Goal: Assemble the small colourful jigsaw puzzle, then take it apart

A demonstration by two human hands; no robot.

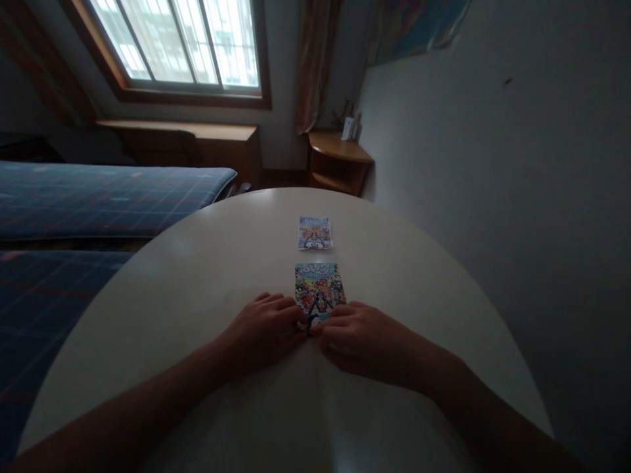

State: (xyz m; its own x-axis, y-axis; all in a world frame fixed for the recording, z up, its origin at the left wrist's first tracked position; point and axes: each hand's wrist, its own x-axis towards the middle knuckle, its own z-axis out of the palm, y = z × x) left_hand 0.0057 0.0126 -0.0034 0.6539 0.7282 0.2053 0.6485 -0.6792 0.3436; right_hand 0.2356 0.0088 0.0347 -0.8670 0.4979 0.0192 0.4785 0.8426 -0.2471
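A rectangular, colourful printed card (320,286), crowded with cartoon figures, lies on the white round table (236,236). At its lower left corner, my left hand (269,325) is closed, thumb and fingers pinching the edge. My right hand (357,335) is closed on the lower right part, its fingertips close to those of the left. Between the hands the lower edge looks slightly bent or raised; my fingers cover part of it. Just beyond lies a smaller packet (315,233) with a similar cartoon print, touched by neither hand.
A bed with a blue checked cover (108,197) stands along the left of the table. The bare wall (483,171) rises close on the right. Beyond the table are a wooden corner shelf (340,148) with small items, a desk (207,131) and a barred window (187,43).
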